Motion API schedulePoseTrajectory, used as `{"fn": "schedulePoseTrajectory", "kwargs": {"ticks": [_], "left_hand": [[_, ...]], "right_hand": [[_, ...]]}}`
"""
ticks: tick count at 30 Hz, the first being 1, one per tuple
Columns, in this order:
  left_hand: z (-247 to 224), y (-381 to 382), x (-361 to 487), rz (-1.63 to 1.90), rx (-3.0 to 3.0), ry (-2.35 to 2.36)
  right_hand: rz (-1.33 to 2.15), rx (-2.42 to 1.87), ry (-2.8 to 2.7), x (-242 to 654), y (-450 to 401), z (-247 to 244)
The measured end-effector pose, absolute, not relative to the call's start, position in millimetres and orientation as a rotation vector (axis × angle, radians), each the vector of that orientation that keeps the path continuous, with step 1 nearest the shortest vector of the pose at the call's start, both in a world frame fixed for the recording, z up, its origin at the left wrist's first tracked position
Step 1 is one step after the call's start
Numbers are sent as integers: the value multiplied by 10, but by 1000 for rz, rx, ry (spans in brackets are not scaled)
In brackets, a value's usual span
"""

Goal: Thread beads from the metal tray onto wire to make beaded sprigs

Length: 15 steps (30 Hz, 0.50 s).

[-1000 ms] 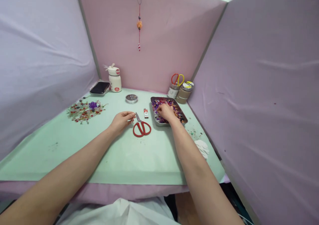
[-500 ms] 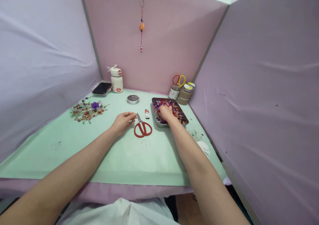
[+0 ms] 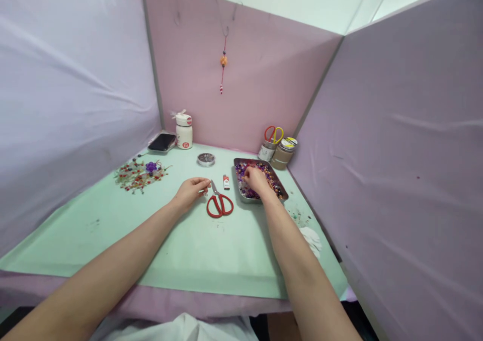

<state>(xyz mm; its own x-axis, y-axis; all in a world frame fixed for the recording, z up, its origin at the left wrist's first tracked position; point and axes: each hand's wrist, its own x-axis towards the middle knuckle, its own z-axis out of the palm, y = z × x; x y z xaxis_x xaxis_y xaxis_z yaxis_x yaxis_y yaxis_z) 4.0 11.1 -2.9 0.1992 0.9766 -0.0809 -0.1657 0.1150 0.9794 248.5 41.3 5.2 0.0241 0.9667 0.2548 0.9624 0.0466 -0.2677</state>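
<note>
My right hand (image 3: 258, 180) reaches into a metal tray (image 3: 283, 198) of mixed beads, purple, dark and orange. Its fingers are bent down among the beads, and whatever they pinch is hidden. My left hand (image 3: 191, 192) is just above the green tabletop, thumb and forefinger pressed together. Anything in that pinch is too small to name. Close to its fingertips are the blade tips of red-handled scissors (image 3: 220, 205), which lie on the table. A small white and red lighter (image 3: 226, 182) stands or lies between the scissors and the tray.
At the left lies a pile of beaded strands (image 3: 138, 177) with a purple flower. Farther back are a phone (image 3: 162, 142), a white bottle (image 3: 184, 136), a round tin (image 3: 206, 159) and two jars, one holding scissors (image 3: 273, 135). A beaded cord (image 3: 224, 61) hangs on the back wall.
The camera view has tilted up a little, so everything sits lower in the picture. My right hand has shifted slightly within the bead tray; my left hand keeps its pinch beside the scissors.
</note>
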Motion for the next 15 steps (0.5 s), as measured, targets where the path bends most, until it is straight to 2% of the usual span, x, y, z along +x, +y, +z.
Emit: {"fn": "schedulePoseTrajectory", "kwargs": {"ticks": [3, 9, 15], "left_hand": [[-6, 91, 43, 1049, 1109, 966], [-1, 44, 41, 925, 1140, 873], [-45, 59, 28, 849, 1141, 839]], "right_hand": [[204, -1645, -1810, 2340, 361, 66], [942, -1110, -1425, 1879, 185, -41], [1203, -964, -1188, 1787, 106, -68]]}}
